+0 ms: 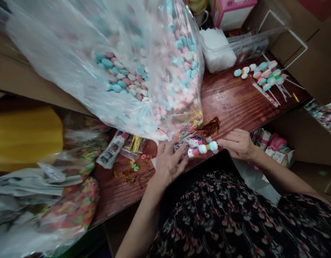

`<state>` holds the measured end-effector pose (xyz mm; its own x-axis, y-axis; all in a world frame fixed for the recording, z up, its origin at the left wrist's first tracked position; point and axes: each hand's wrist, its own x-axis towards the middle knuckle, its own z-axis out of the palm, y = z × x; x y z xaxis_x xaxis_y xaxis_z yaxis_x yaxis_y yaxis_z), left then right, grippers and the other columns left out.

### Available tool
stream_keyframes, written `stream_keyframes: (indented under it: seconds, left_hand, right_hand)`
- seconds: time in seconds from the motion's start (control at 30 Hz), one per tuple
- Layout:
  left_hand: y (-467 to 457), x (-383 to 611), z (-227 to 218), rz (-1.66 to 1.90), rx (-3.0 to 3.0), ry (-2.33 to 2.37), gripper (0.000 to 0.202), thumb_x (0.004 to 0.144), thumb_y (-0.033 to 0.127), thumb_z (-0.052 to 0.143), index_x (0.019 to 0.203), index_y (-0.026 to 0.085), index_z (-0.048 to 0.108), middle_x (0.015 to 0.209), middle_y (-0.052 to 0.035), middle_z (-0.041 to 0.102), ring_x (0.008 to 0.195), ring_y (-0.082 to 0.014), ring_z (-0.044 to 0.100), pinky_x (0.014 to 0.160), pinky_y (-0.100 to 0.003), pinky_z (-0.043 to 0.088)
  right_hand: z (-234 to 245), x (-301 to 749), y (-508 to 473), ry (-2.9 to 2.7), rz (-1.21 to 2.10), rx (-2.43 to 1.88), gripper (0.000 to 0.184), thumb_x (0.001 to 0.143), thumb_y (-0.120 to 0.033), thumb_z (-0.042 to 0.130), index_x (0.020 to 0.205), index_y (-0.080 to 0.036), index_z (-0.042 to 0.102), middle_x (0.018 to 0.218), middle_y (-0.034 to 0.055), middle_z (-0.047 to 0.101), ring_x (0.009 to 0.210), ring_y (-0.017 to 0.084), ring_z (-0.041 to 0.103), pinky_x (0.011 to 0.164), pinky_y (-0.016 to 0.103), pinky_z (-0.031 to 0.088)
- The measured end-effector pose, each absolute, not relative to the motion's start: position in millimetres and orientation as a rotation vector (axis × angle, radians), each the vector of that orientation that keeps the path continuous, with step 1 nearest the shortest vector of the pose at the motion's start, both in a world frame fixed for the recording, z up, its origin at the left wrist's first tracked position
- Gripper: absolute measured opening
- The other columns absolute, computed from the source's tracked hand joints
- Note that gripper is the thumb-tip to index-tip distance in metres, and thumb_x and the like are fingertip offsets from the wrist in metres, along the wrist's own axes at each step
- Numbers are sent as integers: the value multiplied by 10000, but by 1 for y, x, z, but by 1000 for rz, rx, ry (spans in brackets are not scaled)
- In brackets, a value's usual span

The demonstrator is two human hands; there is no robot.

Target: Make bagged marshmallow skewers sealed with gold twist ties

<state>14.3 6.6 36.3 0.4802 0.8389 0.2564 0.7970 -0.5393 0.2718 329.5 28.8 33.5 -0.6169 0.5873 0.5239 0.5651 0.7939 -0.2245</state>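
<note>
My right hand [239,143] pinches the end of a candy stick whose candies [208,147], pale blue and white with orange and green bits between them, point left. Those candies lie over small printed plastic bags [194,141] at the table's front edge. My left hand [169,163] rests with its fingers spread on the left end of these bags. Just beyond them lies a bundle of brown twist ties [211,126].
A big clear bag of pastel candies [128,77] covers the table's back left. Finished candy sticks [270,75] lie in a pile at the right. A clear plastic bin [248,46] stands behind. Bags of colored ring candies [76,204] are at the left.
</note>
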Motion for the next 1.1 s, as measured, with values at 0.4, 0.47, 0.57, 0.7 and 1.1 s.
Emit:
stream_keyframes:
  seconds: [0.4, 0.47, 0.57, 0.7, 1.1]
  left_hand:
    - [0, 32, 43, 399, 2277, 1466, 165, 765, 160, 536, 909, 193, 609, 750, -22, 658, 662, -172, 603, 595, -270, 401]
    - [-3, 31, 45, 458, 2236, 1510, 127, 780, 191, 568, 900, 189, 608, 741, -17, 658, 647, -161, 598, 580, -258, 385]
    - [-3, 30, 49, 524, 2194, 1570, 96, 785, 221, 608, 876, 189, 606, 725, -6, 653, 634, -150, 591, 564, -247, 367]
    - [-2, 32, 52, 495, 2236, 1554, 42, 780, 199, 624, 817, 192, 605, 708, -5, 644, 636, -155, 596, 564, -252, 359]
    - [-8, 20, 55, 590, 1646, 1242, 277, 716, 292, 739, 938, 169, 626, 755, 25, 609, 681, -140, 541, 630, -238, 441]
  right_hand:
    - [76, 299, 33, -2471, 22, -666, 231, 934, -216, 498, 1096, -286, 646, 810, -12, 685, 710, 126, 486, 626, 338, 265]
    - [83, 294, 36, -2524, -19, -633, 213, 936, -213, 489, 1062, -272, 650, 770, -11, 662, 699, 126, 468, 629, 340, 260]
    - [91, 285, 41, -2584, -110, -649, 200, 911, -167, 475, 943, -215, 666, 685, -3, 616, 659, 135, 432, 636, 344, 255]
    - [99, 270, 46, -2622, -100, -623, 193, 870, -125, 478, 848, -180, 662, 656, 2, 592, 626, 135, 407, 631, 336, 235]
    - [107, 253, 71, -2593, -228, -431, 157, 945, -245, 508, 920, -260, 662, 756, -17, 674, 751, 144, 489, 707, 333, 300]
